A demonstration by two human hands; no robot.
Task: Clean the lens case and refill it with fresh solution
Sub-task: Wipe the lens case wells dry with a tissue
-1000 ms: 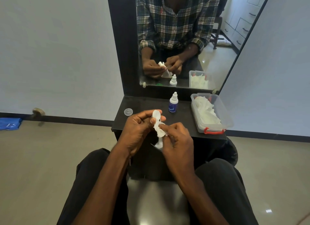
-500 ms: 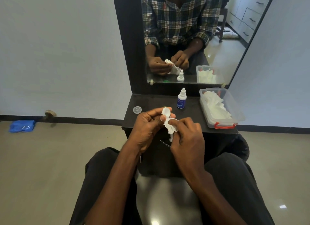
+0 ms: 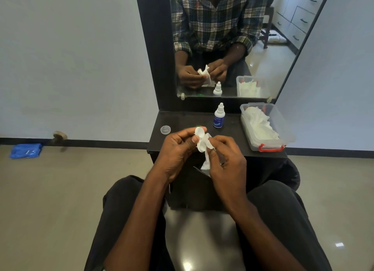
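Observation:
My left hand (image 3: 178, 149) pinches a white lens case (image 3: 200, 133) upright above the front of the dark dresser top (image 3: 182, 121). My right hand (image 3: 226, 159) holds a white tissue (image 3: 206, 161) pressed into the lower cup of the case; the tissue's tail hangs down between my hands. A small white dropper bottle with a blue label (image 3: 219, 118) stands upright behind my hands. A clear round cap (image 3: 165, 129) lies on the dresser top to the left.
A clear plastic box with red clips (image 3: 283, 129) holds white tissues at the dresser's right. A mirror (image 3: 263, 68) stands behind. A blue cloth (image 3: 25, 150) lies on the floor at left. My knees flank the dresser.
My view has shifted slightly. My right hand's fingers have turned the tissue inside the case's lower cup; both hands stay above the dresser front.

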